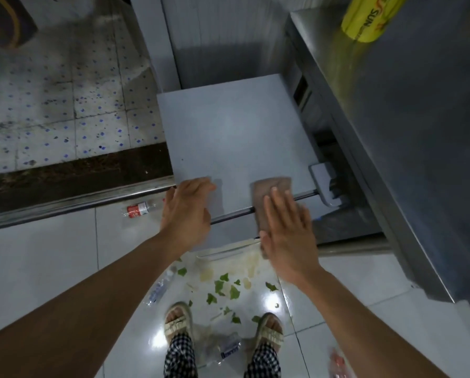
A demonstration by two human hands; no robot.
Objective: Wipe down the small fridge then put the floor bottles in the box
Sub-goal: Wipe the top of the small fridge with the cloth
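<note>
Cloth (272,197) under flat right hand (288,236) (fridge top (234,126), tiled floor (51,268))

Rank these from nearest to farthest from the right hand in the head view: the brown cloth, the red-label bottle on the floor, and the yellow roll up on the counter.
1. Brown cloth: directly under the right hand, on the fridge's front edge.
2. Red-label bottle: on the floor to the left, past the left hand.
3. Yellow roll: far up on the steel counter, at the right.

yellow bottle (370,16) blurred, cut off by the top edge
</note>
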